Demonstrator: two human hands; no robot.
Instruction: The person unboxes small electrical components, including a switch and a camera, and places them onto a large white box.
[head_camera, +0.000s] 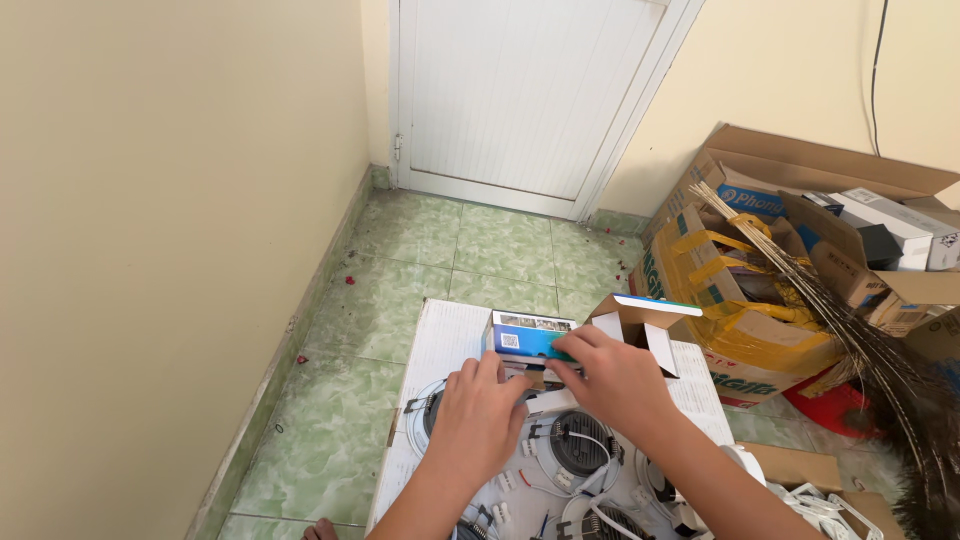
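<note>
Nearest, bottom edge: round recessed ceiling lights with dark ribbed backs, white rims and white wiring lie scattered on a white cardboard sheet spread flat over the floor.
Left hand: the left hand reaches forward from the lower middle, palm down, fingers curled loosely, their tips touching the near lower edge of a small box. It does not wrap around anything; whether it pinches the box I cannot tell.
Right hand: the right hand comes in from the lower right, fingers bent and closed on the right end of the same box, thumb hidden beneath.
Small box: the small product box is a short oblong carton, blue on its near face with a white label patch, a pale top bearing a strip of tiny pictures. It sits low over the white sheet, just beyond the lights, between both hands.
Open flap: just to the right of the box, touching the right hand, an opened carton shows its brown inside, white flaps and a blue-edged lid standing up.
Right side: a large brown cardboard carton bound in yellow tape holds smaller boxes, with a broom of thin brown twigs leaning across it.
Floor: pale green marbled tiles.
Far: a white panelled door set in cream walls.
</note>
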